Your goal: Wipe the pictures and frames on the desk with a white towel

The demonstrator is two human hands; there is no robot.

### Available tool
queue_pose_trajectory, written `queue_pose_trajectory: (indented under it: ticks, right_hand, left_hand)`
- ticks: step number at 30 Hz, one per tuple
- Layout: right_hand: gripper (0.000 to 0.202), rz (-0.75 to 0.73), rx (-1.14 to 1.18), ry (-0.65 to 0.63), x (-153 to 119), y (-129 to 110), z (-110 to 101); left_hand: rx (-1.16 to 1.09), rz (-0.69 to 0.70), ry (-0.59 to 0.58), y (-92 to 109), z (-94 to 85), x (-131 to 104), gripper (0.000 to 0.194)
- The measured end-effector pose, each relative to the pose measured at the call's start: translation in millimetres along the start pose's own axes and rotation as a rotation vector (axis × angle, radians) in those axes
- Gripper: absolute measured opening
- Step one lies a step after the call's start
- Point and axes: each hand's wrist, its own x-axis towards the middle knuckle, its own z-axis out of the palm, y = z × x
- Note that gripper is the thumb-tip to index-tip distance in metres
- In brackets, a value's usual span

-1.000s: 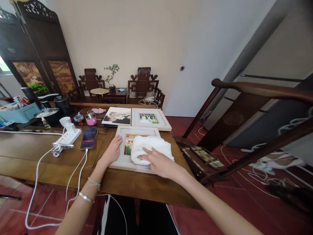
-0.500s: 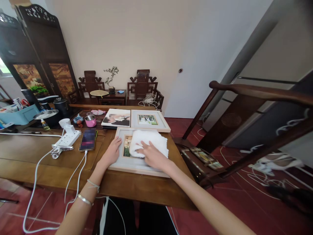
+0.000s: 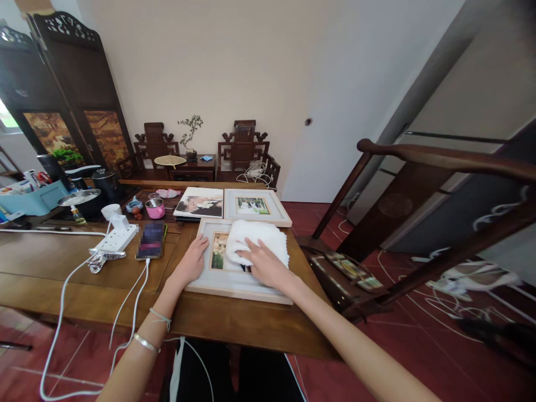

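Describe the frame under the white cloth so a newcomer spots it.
Find the brown table and go to its right end, beside the big dark chair. On the near side lies a pale-framed picture, in front of another framed picture. Unlike that neighbour, it carries the white cloth, with the right hand on the cloth and the left hand on its left edge.

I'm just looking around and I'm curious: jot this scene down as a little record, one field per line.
Left hand: left hand resting on the near frame's left side
Right hand: right hand on top of the white cloth, fingers spread
Near frame: near frame lying flat on the wooden table, its picture partly covered by the cloth
Behind it: a second framed picture and an unframed-looking print
Left of it: phone, white power strip
Right side: dark wooden chair
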Motion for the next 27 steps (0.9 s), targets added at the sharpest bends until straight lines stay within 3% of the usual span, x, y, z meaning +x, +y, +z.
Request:
queue_pose_trajectory:
  ticks: [4, 8, 14, 19, 22, 27]
  right_hand:
    - [0.065, 0.111, -0.105, 0.069, 27.8, 13.1, 0.9]
    - [0.065, 0.07, -0.106, 0.035, 33.9, -3.2, 2.4]
    - [0.064, -0.128, 0.061, -0.128, -7.7, -52.3, -14.3]
    - [0.066, -0.086, 0.167, -0.231, -28.6, -63.2, -30.1]
    - [0.065, -0.053, 0.115, -0.188, -15.2, -55.9, -21.1]
    - [0.069, 0.02, -0.072, -0.068, 31.4, -35.5, 0.6]
  left_hand:
    - [-0.004, -0.002, -0.004, -0.4, -0.2, -0.2, 0.051]
    - [-0.036, 0.007, 0.014, 0.9, 0.0, 0.6, 0.05]
    - [-0.024, -0.03, 0.027, 5.0, 1.4, 1.5, 0.046]
    - [-0.01, -0.024, 0.02, 4.9, 0.9, 1.5, 0.047]
    - [-0.036, 0.0, 0.019, 2.1, 1.2, 1.1, 0.051]
    - [-0.054, -0.004, 0.014, 5.0, -0.5, 1.1, 0.047]
